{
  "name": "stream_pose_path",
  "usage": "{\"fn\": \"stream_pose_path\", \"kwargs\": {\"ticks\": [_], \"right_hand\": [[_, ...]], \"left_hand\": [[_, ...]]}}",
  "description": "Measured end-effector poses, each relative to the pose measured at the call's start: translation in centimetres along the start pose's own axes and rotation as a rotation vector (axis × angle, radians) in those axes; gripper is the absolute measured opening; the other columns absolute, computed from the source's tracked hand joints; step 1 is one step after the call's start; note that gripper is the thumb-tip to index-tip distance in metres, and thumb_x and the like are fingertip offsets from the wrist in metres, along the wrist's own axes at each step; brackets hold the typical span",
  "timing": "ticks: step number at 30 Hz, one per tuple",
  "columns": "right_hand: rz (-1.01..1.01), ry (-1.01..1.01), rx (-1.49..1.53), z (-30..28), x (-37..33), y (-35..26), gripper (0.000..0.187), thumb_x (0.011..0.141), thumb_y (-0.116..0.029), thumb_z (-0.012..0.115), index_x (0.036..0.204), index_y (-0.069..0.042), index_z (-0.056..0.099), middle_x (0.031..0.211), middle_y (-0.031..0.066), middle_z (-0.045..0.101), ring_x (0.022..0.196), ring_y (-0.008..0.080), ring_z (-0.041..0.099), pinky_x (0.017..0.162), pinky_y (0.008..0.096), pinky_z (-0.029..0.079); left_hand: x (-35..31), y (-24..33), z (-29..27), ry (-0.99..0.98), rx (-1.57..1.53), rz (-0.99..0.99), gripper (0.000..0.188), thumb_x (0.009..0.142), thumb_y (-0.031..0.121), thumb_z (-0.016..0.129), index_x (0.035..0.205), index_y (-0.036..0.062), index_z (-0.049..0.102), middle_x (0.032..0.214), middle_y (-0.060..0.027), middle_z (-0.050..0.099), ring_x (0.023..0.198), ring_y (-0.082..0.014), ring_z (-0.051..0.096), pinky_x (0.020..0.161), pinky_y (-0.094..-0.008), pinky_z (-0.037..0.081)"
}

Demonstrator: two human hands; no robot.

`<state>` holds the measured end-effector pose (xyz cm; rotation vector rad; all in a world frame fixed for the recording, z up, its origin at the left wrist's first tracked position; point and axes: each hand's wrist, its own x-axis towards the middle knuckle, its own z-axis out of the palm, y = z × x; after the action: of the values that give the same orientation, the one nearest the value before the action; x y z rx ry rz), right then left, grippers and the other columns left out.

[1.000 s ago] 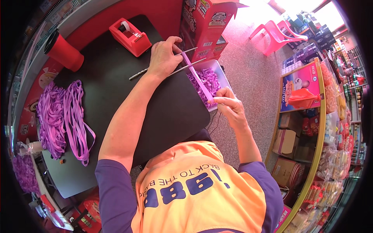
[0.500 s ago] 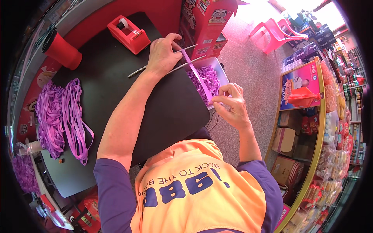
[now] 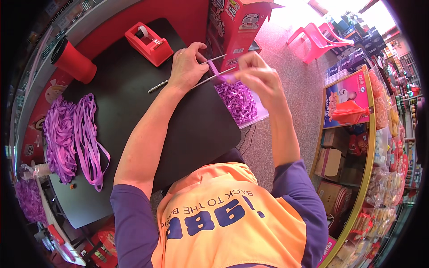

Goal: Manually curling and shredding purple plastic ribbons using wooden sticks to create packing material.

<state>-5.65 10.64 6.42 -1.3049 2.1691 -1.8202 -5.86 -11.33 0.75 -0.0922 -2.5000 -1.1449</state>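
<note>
My left hand (image 3: 187,69) lies over two thin metal rods (image 3: 210,80) at the far right edge of the black table. Its fingers are closed on a purple ribbon (image 3: 213,68) where it passes over the rods. My right hand (image 3: 261,78), smeared by motion, is closed on the other part of that ribbon, just right of the rods. Below the rods, a white bin (image 3: 260,115) beside the table holds a heap of short purple ribbon pieces (image 3: 238,102).
A red tape dispenser (image 3: 149,43) and a red tumbler (image 3: 73,61) stand on the black table (image 3: 120,98). Bundles of long purple ribbon (image 3: 60,138) lie at its left. Red cartons (image 3: 237,31) stand beyond the bin; a pink chair (image 3: 313,40) and stocked shelves (image 3: 344,156) are at right.
My right hand has moved up and away from me, from beside the bin to near the rods. The ribbon stretch between the hands is shorter and more of the bin shows.
</note>
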Motion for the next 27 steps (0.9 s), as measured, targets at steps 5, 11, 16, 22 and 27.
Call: {"fn": "stream_pose_path", "kwargs": {"ticks": [5,11,16,22,27], "right_hand": [[0.054,-0.077,0.265,0.1,7.5,2.7,0.029,0.09,-0.024,0.055,0.09,0.001,0.07,0.09,0.0039,0.052,0.09,0.0119,0.052,0.082,0.0258,0.04],[0.176,-0.149,0.216,1.0,12.1,8.9,0.053,0.093,-0.046,0.047,0.095,0.002,0.07,0.096,0.0078,0.059,0.1,0.0161,0.052,0.094,0.0288,0.034],[0.351,-0.179,0.169,2.5,12.0,13.2,0.05,0.096,-0.041,0.043,0.095,0.001,0.071,0.098,0.0051,0.061,0.098,0.0143,0.052,0.091,0.0274,0.035],[0.327,-0.326,0.02,2.4,8.9,18.6,0.041,0.097,-0.028,0.038,0.096,0.002,0.066,0.099,0.0129,0.063,0.09,0.0194,0.058,0.085,0.0319,0.042],[0.402,-0.273,-0.099,2.7,1.7,15.7,0.04,0.097,-0.031,0.039,0.107,0.0,0.061,0.099,0.0112,0.062,0.098,0.0214,0.057,0.091,0.0315,0.04]], "left_hand": [[0.1,0.1,0.2,0.003,-0.062,-0.046,0.045,0.063,0.008,0.066,0.108,0.0051,0.057,0.074,-0.0049,0.066,0.086,-0.0266,0.059,0.094,-0.0384,0.036],[0.1,0.4,0.1,0.038,-0.048,-0.039,0.051,0.064,0.004,0.066,0.11,0.0005,0.046,0.074,-0.0089,0.065,0.079,-0.0262,0.062,0.084,-0.0357,0.041],[0.1,0.7,0.1,0.043,-0.048,-0.117,0.046,0.065,0.001,0.064,0.103,0.0005,0.038,0.075,-0.0119,0.065,0.078,-0.0252,0.062,0.073,-0.0329,0.045],[0.2,0.7,0.5,0.046,-0.02,-0.082,0.045,0.066,0.001,0.064,0.101,0.0009,0.036,0.074,-0.0113,0.065,0.073,-0.0239,0.06,0.071,-0.0323,0.045],[0.2,1.0,0.3,0.021,-0.002,-0.101,0.043,0.066,0.001,0.063,0.103,0.0011,0.042,0.083,-0.0104,0.067,0.076,-0.0239,0.06,0.071,-0.0314,0.044]]}}
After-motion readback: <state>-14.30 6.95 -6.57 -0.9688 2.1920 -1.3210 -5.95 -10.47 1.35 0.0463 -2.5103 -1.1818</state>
